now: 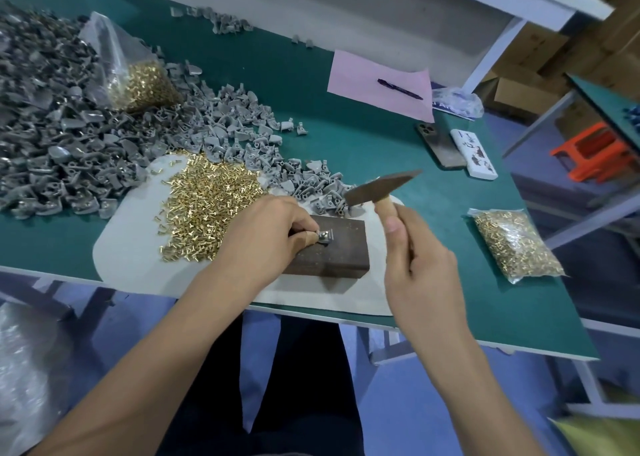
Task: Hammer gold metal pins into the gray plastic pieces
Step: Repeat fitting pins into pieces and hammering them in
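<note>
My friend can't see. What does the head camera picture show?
A left hand pinches a gray plastic piece on a dark block while the right hand raises a hammer. Loose gold pins lie beside.

Lighting even, moderately bright, overhead; shadows soft. Hammer head (381,186) motion-blurred. Wide-angle distortion bends table edge (540,346) and shelf frame. Corners soft; glare on plastic bag (114,50).

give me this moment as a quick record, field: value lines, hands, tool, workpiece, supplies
left hand: pinches gray plastic piece on dark block
right hand: grips hammer, raised above the block
loose pins: gold heap on white mat, left of block
gray pieces: big pile, far left
sealed pin bag: right of mat
</note>
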The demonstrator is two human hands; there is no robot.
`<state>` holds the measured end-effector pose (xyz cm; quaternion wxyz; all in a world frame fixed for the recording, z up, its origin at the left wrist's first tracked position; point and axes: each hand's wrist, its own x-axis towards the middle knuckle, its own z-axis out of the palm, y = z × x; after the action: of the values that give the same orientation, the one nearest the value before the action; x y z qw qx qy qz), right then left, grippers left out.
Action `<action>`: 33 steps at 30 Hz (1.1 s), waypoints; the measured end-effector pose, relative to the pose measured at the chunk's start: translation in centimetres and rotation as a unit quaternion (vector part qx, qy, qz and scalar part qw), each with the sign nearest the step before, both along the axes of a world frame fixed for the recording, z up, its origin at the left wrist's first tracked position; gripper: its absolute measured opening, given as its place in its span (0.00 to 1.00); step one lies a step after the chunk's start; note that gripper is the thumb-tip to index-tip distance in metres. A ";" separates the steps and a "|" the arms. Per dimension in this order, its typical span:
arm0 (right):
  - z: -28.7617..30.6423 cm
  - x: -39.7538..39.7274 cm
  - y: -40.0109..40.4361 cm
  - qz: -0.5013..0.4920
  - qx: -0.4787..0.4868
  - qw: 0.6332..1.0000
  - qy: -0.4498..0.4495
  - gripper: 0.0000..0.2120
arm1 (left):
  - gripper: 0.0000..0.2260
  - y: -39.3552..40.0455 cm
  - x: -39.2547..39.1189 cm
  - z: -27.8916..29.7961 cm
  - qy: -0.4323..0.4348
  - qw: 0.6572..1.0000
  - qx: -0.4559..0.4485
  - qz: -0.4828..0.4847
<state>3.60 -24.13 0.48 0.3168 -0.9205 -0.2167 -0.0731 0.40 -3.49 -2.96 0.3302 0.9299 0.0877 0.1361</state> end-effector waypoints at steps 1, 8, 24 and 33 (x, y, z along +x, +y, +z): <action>0.0 -0.3 0.2 0.005 0.000 1.000 0.001 0.17 | 0.01 0.0 0.0 0.0 -0.001 1.000 0.001 0.001; 0.1 -0.7 -0.2 0.016 -0.057 0.998 0.004 0.18 | 0.02 -0.1 -0.1 -0.3 -0.007 1.000 0.011 0.006; -3.4 2.4 -3.2 -0.133 -0.116 0.982 0.064 0.15 | 0.03 0.0 -0.1 -0.6 0.002 1.000 0.012 0.011; -3.2 1.8 -0.8 -0.063 -0.031 0.995 -0.064 0.12 | 0.02 -0.7 -1.7 -0.6 -0.027 0.999 -0.038 0.016</action>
<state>5.44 -24.90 -2.75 0.2682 -0.9351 -0.1805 -0.1451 -1.33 -4.23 -3.52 0.3657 0.9110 0.0984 0.1632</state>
